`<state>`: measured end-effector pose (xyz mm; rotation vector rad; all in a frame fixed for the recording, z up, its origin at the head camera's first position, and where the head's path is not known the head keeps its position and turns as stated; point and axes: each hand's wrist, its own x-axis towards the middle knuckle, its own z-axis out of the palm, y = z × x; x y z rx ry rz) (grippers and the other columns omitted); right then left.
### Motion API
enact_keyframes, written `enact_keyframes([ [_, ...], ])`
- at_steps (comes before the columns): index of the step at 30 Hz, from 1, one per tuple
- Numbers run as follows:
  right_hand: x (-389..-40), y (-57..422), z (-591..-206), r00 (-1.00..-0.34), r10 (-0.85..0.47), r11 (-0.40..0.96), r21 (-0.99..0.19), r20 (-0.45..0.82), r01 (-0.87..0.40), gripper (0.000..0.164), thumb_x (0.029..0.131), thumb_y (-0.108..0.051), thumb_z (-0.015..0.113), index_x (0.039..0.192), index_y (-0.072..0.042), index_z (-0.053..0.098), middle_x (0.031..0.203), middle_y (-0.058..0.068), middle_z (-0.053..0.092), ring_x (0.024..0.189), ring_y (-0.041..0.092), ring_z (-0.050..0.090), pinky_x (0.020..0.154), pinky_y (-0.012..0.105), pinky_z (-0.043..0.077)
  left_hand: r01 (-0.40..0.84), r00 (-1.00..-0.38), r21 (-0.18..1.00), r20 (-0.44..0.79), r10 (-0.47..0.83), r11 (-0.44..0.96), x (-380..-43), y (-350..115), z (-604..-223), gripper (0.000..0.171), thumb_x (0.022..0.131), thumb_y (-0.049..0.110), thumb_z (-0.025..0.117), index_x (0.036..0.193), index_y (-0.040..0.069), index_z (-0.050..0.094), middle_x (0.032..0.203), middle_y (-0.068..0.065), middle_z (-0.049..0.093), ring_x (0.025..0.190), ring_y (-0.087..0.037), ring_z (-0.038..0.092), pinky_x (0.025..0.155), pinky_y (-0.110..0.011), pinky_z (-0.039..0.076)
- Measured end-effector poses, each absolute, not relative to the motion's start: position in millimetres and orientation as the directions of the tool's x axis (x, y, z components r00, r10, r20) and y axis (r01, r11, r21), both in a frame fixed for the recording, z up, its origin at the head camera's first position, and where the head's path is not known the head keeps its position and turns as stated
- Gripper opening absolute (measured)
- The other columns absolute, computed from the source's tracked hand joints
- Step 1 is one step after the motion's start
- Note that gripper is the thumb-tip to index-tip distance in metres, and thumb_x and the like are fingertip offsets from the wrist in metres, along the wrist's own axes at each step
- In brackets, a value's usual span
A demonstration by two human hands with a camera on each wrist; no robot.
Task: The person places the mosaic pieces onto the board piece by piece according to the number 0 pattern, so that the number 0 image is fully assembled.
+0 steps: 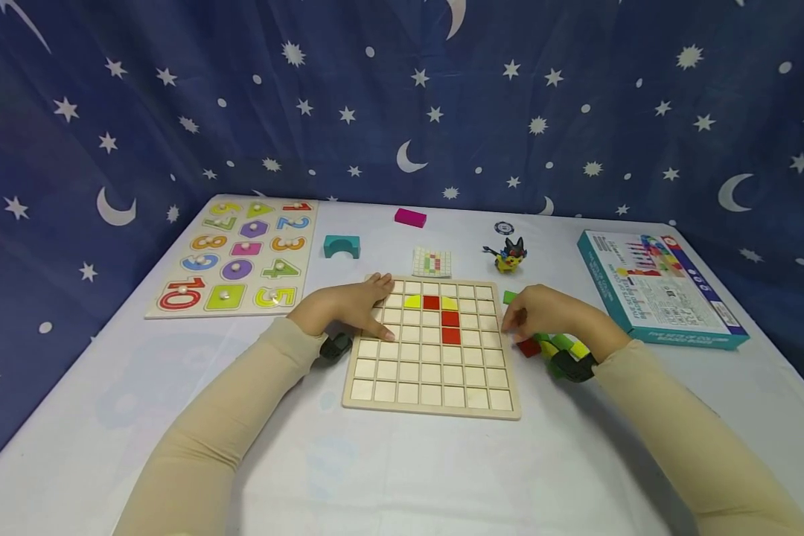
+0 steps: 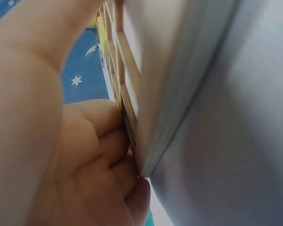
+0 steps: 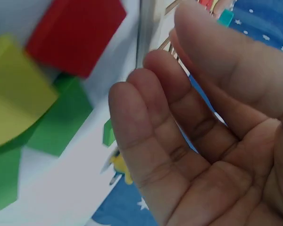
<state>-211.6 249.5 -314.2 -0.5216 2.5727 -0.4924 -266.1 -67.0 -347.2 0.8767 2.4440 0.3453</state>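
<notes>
A wooden grid board (image 1: 431,374) lies flat on the table. Near its far edge, a red square block (image 1: 431,303) sits between two yellow curved pieces (image 1: 412,301), and further red squares (image 1: 450,327) run down from the right one. My left hand (image 1: 351,305) rests on the board's left edge, fingers extended and thumb over the cells. Beside the right edge is my right hand (image 1: 546,313), its fingers loosely bent with nothing visible between them in the right wrist view. Close to it lie a red block (image 3: 78,35), a yellow block (image 3: 19,92) and green blocks (image 3: 61,117), partly hidden in the head view.
Behind the board is a small pattern card (image 1: 432,262), with a teal arch (image 1: 342,246), a magenta block (image 1: 411,217) and a toy figure (image 1: 509,255) around it. A number puzzle (image 1: 241,257) lies left, a teal-edged box (image 1: 659,286) right.
</notes>
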Motion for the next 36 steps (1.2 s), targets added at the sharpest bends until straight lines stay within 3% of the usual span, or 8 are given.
enact_keyframes([
  [19,-202,265,-328,-0.807,-0.412,0.855,-0.484,-0.423,-0.183,0.025,0.070,0.005,0.074,0.092,-0.006,0.067,0.085,0.005,0.058,0.078,0.018,0.049,0.066,0.025,0.046,0.522,-0.653,0.409,-0.374,0.659,0.749,-266,-68,-348,0.107,0.075,0.050,0.071,0.147,0.001,0.008,0.155,-0.010,-0.003,0.143,-0.026,-0.006,0.116,-0.041,0.005],
  [28,-201,260,-330,-0.835,-0.367,0.874,-0.460,-0.410,-0.159,0.021,0.073,-0.001,0.073,0.090,-0.006,0.064,0.079,0.005,0.054,0.074,0.017,0.048,0.060,0.026,0.042,0.525,-0.652,0.400,-0.379,0.657,0.751,-266,-67,-348,0.107,0.075,0.050,0.071,0.147,0.002,0.008,0.155,-0.010,-0.002,0.143,-0.026,-0.005,0.116,-0.040,0.005],
  [36,-203,257,-328,-0.873,-0.323,0.885,-0.443,-0.366,-0.142,0.019,0.072,0.004,0.070,0.087,-0.006,0.063,0.083,0.006,0.056,0.078,0.020,0.049,0.066,0.028,0.042,0.526,-0.656,0.392,-0.377,0.654,0.755,-267,-68,-350,0.107,0.075,0.051,0.070,0.147,0.002,0.008,0.155,-0.009,-0.002,0.143,-0.026,-0.005,0.116,-0.040,0.005],
])
